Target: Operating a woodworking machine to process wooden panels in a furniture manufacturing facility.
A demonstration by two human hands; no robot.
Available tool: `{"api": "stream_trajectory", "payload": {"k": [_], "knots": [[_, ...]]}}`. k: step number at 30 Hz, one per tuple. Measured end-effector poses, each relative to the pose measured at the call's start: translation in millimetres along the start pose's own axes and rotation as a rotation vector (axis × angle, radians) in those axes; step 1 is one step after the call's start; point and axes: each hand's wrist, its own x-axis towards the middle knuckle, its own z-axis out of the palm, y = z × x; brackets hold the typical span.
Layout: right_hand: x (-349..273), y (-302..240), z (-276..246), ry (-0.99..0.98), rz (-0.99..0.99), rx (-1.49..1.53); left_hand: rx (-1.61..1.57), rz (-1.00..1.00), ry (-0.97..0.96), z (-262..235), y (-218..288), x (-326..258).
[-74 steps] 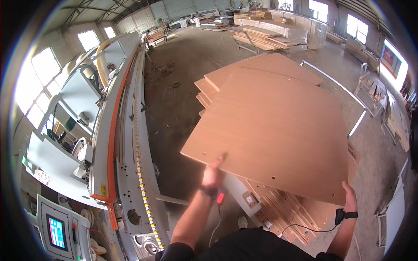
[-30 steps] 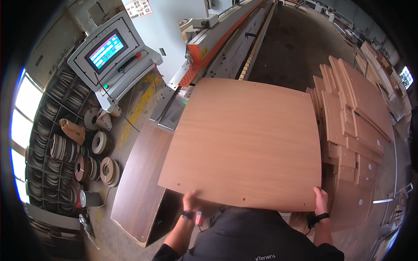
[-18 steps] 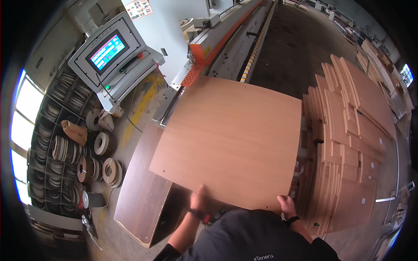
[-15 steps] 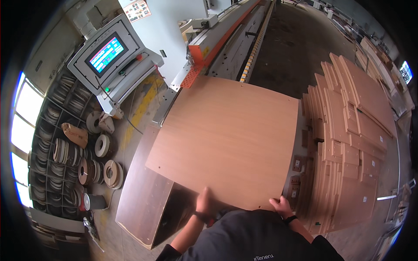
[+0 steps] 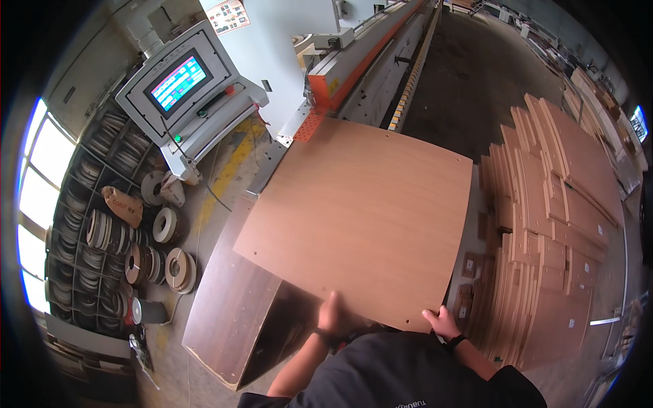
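A large, flat, light-brown wood panel point(image 5: 360, 217) with small holes near its corners lies in front of me. Its far left corner reaches the orange perforated plate point(image 5: 309, 127) of a long machine point(image 5: 371, 58). My left hand point(image 5: 329, 311) grips the near edge, thumb on top and fingers hidden underneath. At the near right corner, my right hand point(image 5: 443, 322) is closed on the panel with its thumb over the top. Beneath the panel's left part stands a dark brown wooden box point(image 5: 228, 299) with an open near side.
To the left stand a control console point(image 5: 183, 88) with a lit screen and a rack point(image 5: 88, 204) of edge-band rolls. More rolls point(image 5: 180, 270) and a grey bucket point(image 5: 148, 311) are on the floor. Tall stacks of brown panels point(image 5: 544, 231) rise close on my right.
The whole view has shifted a little, so the console, machine and stacks sit slightly further right. Both hands keep their hold on the panel, which has hardly moved against the machine.
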Motion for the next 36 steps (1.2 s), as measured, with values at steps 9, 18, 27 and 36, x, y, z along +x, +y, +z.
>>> {"api": "stream_trajectory", "payload": {"k": [9,18,27,36], "knots": [[62.0,1.3,-36.9,0.140,-0.027,0.103,-0.361,-0.119,-0.166,60.3,21.1,79.0],[133.8,-41.8,-49.7,0.171,-0.010,0.082,0.034,0.061,-0.062,60.2,40.5,114.3],[180.6,-45.8,-121.5,0.135,0.012,0.290,-0.410,-0.355,-0.312,99.4,-8.3,93.7],[211.2,-83.4,-316.7,0.577,-0.123,0.664,0.164,-0.111,-0.322,161.8,7.8,113.0]]}}
